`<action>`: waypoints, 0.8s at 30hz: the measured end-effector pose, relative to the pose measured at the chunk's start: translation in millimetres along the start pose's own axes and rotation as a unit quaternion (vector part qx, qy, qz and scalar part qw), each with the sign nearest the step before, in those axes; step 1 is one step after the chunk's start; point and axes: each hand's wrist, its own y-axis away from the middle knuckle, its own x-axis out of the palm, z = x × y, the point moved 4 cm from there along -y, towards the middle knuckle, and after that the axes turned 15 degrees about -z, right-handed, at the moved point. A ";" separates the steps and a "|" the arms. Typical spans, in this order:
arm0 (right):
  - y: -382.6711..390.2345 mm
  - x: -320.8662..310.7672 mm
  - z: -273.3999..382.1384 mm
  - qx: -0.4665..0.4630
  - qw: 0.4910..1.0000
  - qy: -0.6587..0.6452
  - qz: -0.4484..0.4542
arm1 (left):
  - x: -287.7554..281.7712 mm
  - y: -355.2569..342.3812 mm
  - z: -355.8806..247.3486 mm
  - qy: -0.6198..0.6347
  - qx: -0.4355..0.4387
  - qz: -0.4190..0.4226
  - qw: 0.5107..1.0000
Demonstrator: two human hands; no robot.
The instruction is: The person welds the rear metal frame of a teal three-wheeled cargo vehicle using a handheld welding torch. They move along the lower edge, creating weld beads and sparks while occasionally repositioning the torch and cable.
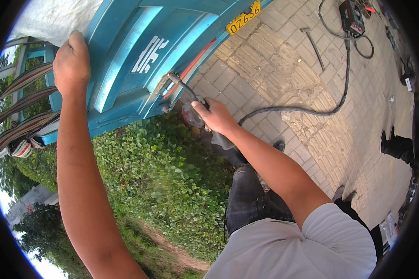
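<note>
My left hand (72,63) is closed over the top edge of a blue truck tailgate (118,88), next to a white cover; its fingertips are hidden behind the edge. Lower down, my right hand (214,115) wraps round the handle of a welding torch (187,89) with a curved black neck. The torch's tip is at the lower corner of the tailgate, by a rusty patch and a red strip, and I cannot tell whether it touches. From the torch a black cable (307,109) runs across the paving.
The cable leads toward a black welding machine (352,17) at the upper right. A hammer (314,49) lies on the paving bricks. Striped straps (21,100) hang at the truck's left side. A green hedge (153,172) grows beneath the tailgate. Another person's shoes (388,142) stand at right.
</note>
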 end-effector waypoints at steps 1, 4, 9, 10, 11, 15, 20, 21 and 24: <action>-0.4 0.0 2.0 -0.002 1.000 0.000 0.000 | 1.4 0.3 0.1 0.002 -0.002 0.003 1.000; -1.7 2.6 5.1 -0.004 1.000 0.013 0.008 | -2.9 -0.4 -0.6 0.000 0.009 -0.001 1.000; -5.6 2.4 1.6 -0.024 0.999 0.042 -0.001 | -2.0 0.5 -2.1 -0.002 0.003 0.001 1.000; -5.0 2.6 2.9 -0.025 0.998 0.049 0.000 | -2.4 0.8 -1.6 -0.004 0.003 0.002 1.000; -4.5 2.8 3.4 -0.018 0.999 0.046 0.002 | -2.5 0.7 -1.2 -0.004 0.002 0.003 1.000; -5.3 3.2 1.3 -0.023 0.999 0.040 -0.002 | -2.4 0.6 -2.0 -0.001 0.003 0.002 1.000; -1.9 1.2 4.1 -0.011 1.000 0.015 -0.001 | -2.5 1.4 -2.1 0.019 0.005 -0.010 1.000; -2.3 -0.2 0.0 -0.013 1.000 0.012 -0.005 | -1.7 0.0 -0.7 0.007 0.003 -0.004 1.000; -1.9 -0.7 -6.1 -0.009 1.000 0.003 -0.008 | -1.7 -0.2 -1.2 -0.004 0.002 -0.001 1.000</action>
